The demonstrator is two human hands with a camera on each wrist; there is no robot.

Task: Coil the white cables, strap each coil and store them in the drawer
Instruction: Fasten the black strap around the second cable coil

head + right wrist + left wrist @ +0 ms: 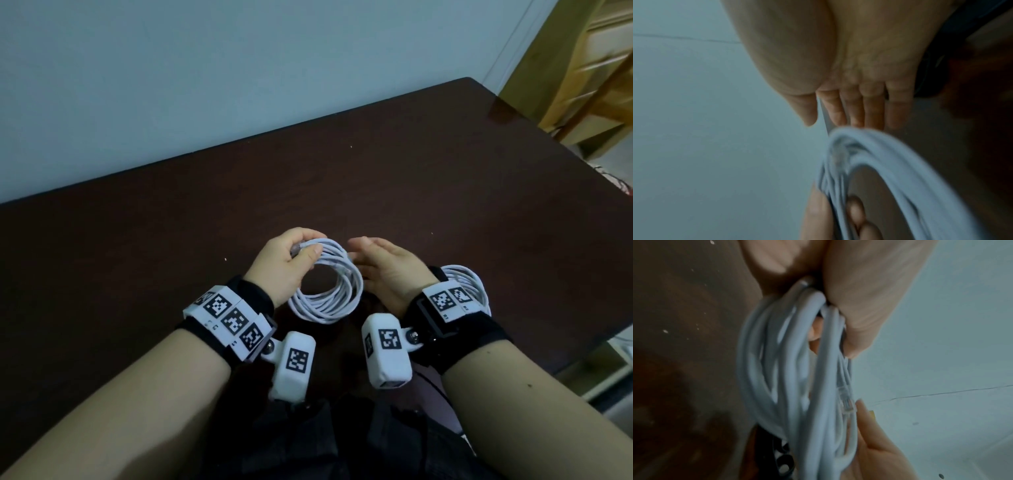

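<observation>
My left hand (291,260) grips the top of a round coil of white cable (329,301), thumb over the strands, above the dark table (171,240). The left wrist view shows the coil (777,369) edge-on, with a clear plug (845,399) lying along the strands. My right hand (380,263) is beside the coil on its right, fingers straight, holding nothing; in the right wrist view its fingers (859,110) reach just to the coil (890,170). A second white coil (469,277) lies on the table behind my right wrist.
The table's back edge meets a pale wall (205,68). A yellow wooden unit with drawers (589,61) stands beyond the table's far right corner. Black straps (784,464) show blurred below the coil in the left wrist view.
</observation>
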